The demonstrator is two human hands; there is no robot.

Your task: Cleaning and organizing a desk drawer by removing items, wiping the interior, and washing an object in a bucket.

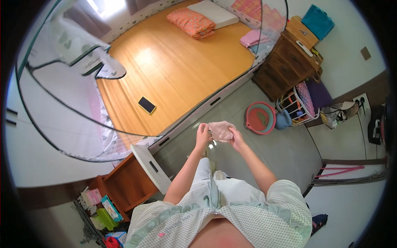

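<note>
A small, crumpled piece of pale pink cloth (221, 131) is stretched between my two hands, in front of my body and above the tiled floor. My left hand (202, 135) grips its left edge, fingers bent around the fabric. At the right edge, my right hand (236, 138) pinches it between thumb and fingers. Whether the cloth is a garment cannot be made out. To the left below, a wooden drawer (131, 182) with a white front (149, 167) stands pulled out from the bed base.
Ahead is a bed with a tan mat (178, 70), a phone (147, 105), an orange pillow (191, 22) and a mosquito-net frame. A red basin (260, 118), a blue pot (283, 120), a white wire basket (298, 108) and a dark wooden cabinet (285, 62) stand to the right.
</note>
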